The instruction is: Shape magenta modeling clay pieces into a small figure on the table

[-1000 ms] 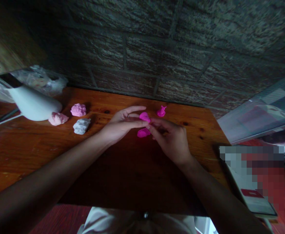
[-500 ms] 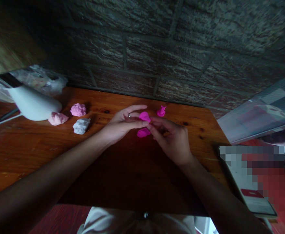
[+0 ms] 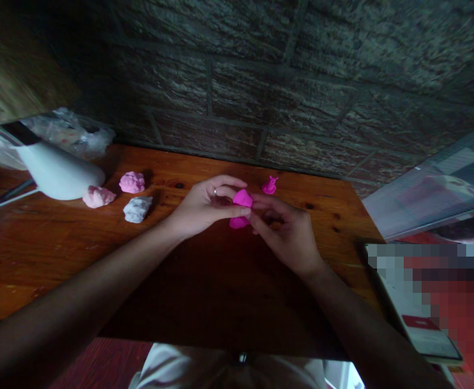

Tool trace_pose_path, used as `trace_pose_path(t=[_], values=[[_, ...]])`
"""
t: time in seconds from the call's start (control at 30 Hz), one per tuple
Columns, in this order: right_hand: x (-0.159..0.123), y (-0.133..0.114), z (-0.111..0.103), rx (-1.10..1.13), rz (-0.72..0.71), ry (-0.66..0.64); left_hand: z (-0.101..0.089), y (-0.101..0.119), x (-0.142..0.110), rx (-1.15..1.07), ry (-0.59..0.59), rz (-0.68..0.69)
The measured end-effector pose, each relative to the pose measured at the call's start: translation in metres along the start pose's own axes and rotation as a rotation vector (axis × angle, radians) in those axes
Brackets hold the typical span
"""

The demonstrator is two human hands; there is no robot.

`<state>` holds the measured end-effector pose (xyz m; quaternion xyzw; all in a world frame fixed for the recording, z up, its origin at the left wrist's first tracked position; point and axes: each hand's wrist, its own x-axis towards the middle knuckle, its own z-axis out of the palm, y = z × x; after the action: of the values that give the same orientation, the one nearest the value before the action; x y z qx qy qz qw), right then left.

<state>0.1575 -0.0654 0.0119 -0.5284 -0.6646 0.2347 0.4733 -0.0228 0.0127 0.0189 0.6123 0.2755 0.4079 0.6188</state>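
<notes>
Between the fingertips of both hands is a flattened piece of bright magenta modelling clay (image 3: 242, 198). My left hand (image 3: 206, 204), with a ring on one finger, pinches it from the left between thumb and fingers. From the right, the thumb and fingers of my right hand (image 3: 288, 233) close on its edge. Just below, a second magenta clay piece (image 3: 238, 222) shows partly behind the left thumb; whether it rests on the table or joins the held piece, I cannot tell. Beyond the right hand stands a small magenta figure (image 3: 269, 185) with thin points on top.
On the wooden table (image 3: 58, 248), two pale pink clay lumps (image 3: 132, 182) and a whitish lump (image 3: 138, 209) lie left. Behind them are a white rounded vessel (image 3: 60, 173), clear plastic (image 3: 77, 138) and a box (image 3: 18, 70). A stone wall (image 3: 237, 92) borders the back.
The held clay has tilted slightly and sits a little lower, covering more of the piece beneath. Both hands keep their pinch, with only small finger movements. The view has shifted slightly.
</notes>
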Motion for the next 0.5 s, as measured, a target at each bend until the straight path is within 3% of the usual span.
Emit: trace_pose_path(t=[0.17,0.5], values=[[0.0003,-0.0002,-0.0009,-0.016,-0.003,-0.002,0.0002,-0.0001,-0.0006,0.001,-0.024,-0.003],[0.0028,-0.0032,-0.0033,-0.282,-0.174,0.090,0.0016,0.0018,0.0011,0.014,0.131,0.006]])
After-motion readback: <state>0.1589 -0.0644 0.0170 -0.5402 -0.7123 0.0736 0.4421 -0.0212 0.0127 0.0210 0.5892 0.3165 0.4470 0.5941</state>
